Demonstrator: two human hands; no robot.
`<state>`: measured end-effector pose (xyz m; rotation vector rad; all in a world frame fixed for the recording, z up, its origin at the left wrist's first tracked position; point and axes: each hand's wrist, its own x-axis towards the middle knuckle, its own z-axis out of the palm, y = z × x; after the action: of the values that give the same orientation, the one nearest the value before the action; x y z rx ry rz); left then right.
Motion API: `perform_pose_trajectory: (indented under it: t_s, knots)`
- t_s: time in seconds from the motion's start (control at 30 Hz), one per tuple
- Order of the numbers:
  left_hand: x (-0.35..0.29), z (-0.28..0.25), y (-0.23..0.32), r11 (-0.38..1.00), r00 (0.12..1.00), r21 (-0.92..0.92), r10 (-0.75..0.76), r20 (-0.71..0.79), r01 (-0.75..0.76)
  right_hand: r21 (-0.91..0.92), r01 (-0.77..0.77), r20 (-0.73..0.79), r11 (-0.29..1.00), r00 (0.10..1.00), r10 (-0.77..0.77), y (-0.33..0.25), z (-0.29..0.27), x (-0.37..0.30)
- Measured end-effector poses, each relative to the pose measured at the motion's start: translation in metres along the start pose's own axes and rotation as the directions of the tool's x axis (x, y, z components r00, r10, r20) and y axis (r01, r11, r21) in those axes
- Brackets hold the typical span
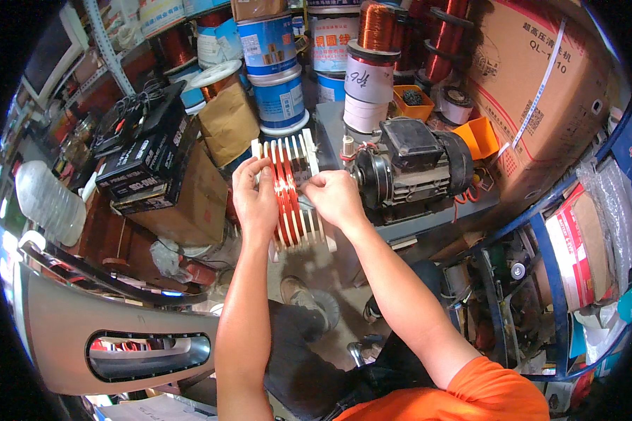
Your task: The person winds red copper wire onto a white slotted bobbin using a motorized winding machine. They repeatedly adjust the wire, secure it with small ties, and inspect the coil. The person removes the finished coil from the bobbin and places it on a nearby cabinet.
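Copper wire (286,186) wound in a slotted white frame (309,149)

The frame stands mid-scene between the person's two hands, just left of a dark electric motor (414,161), with bands of bright wire lying between its pale slats. The left hand (255,193) lies over the frame's left side, its fingers curled beside the wire; whether they grip it, I cannot tell. The right hand (337,200) is at the frame's right side, thumb and forefinger drawn together; anything thin between them is too small to make out.

The motor sits on a grey surface (486,202), with an orange bin (477,137) at its far right. Beyond it, a copper spool (378,28) stands on a white spool (366,88), and blue drums (269,52) are stacked farther left. A large cardboard carton (534,91) stands at the far right. To the left, black boxes (144,166) rest on a brown box (189,207); a silver-grey panel (56,316) is at the near left. An orange sleeve (495,389) shows at the near right.
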<state>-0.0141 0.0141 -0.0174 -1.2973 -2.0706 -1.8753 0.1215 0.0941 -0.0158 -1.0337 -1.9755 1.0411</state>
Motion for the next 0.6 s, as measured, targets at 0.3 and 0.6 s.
perform_pose_trajectory:
  t_s: [0.3, 0.6]
  knots:
    - [0.000, 0.000, 0.000, 1.000, 1.000, 0.014, -0.019, 0.019, 0.019, 0.074, 0.019, 0.005, 0.997, 1.000, -0.019, 0.001, 0.003, -0.002]
    - [0.000, -0.001, 0.012, 0.981, 0.990, 0.182, 0.038, 0.137, -0.063, 0.157, 0.064, 0.013, 0.985, 0.998, -0.067, 0.006, 0.002, -0.002]
